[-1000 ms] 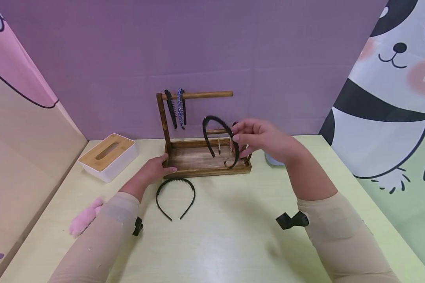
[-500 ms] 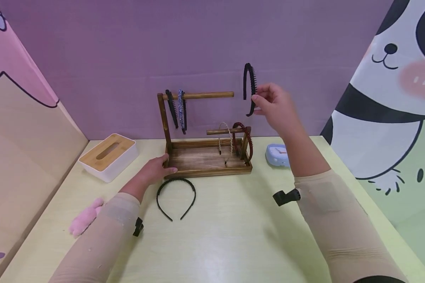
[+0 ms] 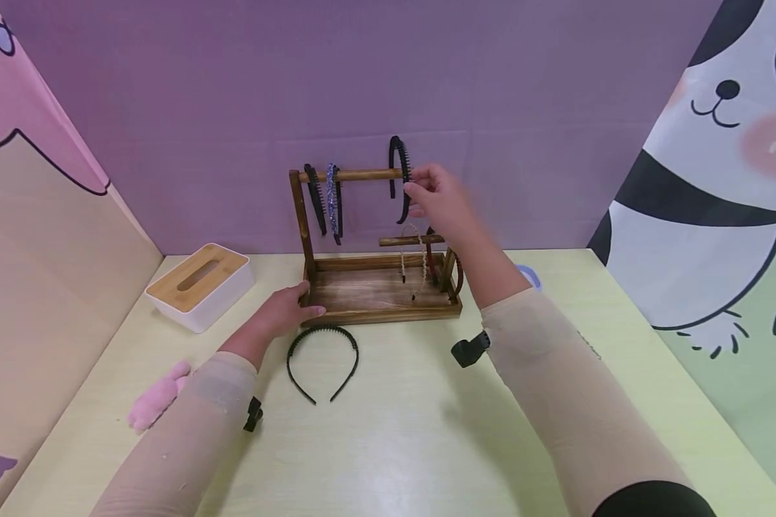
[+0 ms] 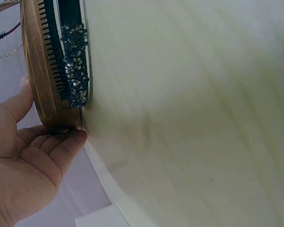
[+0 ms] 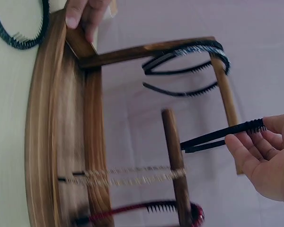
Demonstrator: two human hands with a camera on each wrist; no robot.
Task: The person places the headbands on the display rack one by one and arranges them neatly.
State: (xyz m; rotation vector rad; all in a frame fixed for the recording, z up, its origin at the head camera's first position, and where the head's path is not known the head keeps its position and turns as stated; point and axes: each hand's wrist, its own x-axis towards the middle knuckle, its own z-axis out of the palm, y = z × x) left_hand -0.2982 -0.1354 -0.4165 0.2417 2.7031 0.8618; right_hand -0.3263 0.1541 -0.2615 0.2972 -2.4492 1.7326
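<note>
My left hand [image 3: 284, 309] grips the left end of a two-bar wooden rack [image 3: 388, 314]; in the left wrist view its thumb and fingers hold the corner. My right hand [image 3: 442, 197] pinches one side of a black toothed headband [image 3: 406, 172] at the free right end of the upper bar [image 3: 368, 174]. In the head view the band's loop overlaps that bar's tip. Near the bar's left end hang a black headband [image 3: 315, 205] and a blue glittery headband [image 3: 332, 201], with another dark band behind. A beaded headband [image 5: 132, 179] and a dark red one [image 5: 132, 209] hang on the lower bar.
A dark stone-studded headband [image 3: 323, 328] lies on the table before the rack. To the left are a white tissue box [image 3: 197, 287] with a wooden lid and a pink plush toy [image 3: 156, 402]. A blue object [image 3: 529, 276] shows partly behind my right forearm.
My right hand has lifted the black headband from in front of the rack, up to the right, then brought it left to the upper bar's end. The left hand stays on the rack.
</note>
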